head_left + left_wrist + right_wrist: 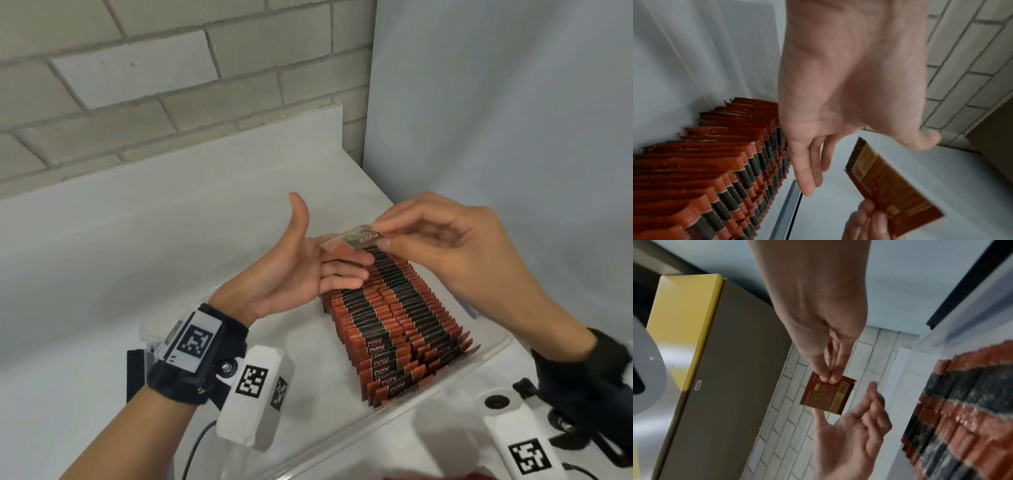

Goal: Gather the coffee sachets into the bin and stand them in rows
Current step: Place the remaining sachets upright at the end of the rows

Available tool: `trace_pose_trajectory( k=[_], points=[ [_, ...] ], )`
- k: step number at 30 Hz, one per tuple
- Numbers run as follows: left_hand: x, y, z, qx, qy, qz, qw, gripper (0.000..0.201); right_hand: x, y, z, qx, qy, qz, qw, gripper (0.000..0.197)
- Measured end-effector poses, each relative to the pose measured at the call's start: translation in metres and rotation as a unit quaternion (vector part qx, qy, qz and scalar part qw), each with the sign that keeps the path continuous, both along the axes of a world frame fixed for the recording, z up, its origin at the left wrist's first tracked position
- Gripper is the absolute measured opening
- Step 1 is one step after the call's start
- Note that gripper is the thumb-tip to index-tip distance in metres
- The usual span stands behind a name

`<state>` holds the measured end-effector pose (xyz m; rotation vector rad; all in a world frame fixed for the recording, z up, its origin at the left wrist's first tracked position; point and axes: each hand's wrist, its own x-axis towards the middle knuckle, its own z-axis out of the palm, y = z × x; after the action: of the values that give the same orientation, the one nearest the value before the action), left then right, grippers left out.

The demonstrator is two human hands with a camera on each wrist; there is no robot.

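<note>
**One sachet held above the rows, left palm ready**

Left hand point(294, 270) is flat, palm up, thumb raised, holding nothing, likely waiting to take or steady the piece. Just right of it, a loose sachet point(356, 238) hangs over the far end of the packed rows point(394, 325) in the clear bin point(493, 356) on the tabletop point(102, 257). Right hand point(455, 253) pinches its edge with fingertips, probably to turn it upright.
</note>
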<state>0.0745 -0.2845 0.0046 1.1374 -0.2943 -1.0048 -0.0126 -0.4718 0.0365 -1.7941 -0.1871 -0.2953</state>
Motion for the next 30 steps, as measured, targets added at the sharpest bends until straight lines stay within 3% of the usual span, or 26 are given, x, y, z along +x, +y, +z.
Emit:
trace_pose_trajectory(
  k=[2,5,9,14,22,24,27,30],
  points=[
    [0.0,0.0,-0.001,0.011,0.002,0.0,1.0,0.092,-0.003,-0.004,-0.003,-0.032,-0.015,0.01,0.999,0.019],
    [0.001,0.001,-0.003,0.032,-0.043,0.041,0.998,0.033,-0.007,-0.009,-0.008,-0.056,0.01,0.028,0.998,0.022],
    [0.0,0.001,-0.004,0.035,-0.044,0.077,0.995,0.041,-0.01,-0.012,-0.01,-0.022,0.07,0.033,0.997,0.03],
    [0.002,0.001,-0.001,-0.002,-0.047,0.101,0.994,0.035,-0.012,-0.01,-0.004,0.032,0.201,0.067,0.977,0.043],
    [-0.004,0.002,0.001,-0.009,-0.054,0.042,0.998,0.031,-0.01,-0.007,-0.006,0.082,0.168,0.002,0.982,0.022],
    [-0.001,0.006,0.001,-0.035,-0.048,0.042,0.997,0.036,-0.015,-0.014,-0.004,0.06,0.161,0.01,0.985,0.021],
    [0.006,0.01,0.008,-0.059,-0.001,0.137,0.989,0.038,-0.028,-0.027,0.001,-0.012,0.156,0.072,0.985,0.013],
    [0.009,0.012,0.019,0.014,0.006,0.231,0.973,0.025,-0.042,-0.037,-0.001,-0.157,0.146,0.154,0.965,0.008]
  ],
)
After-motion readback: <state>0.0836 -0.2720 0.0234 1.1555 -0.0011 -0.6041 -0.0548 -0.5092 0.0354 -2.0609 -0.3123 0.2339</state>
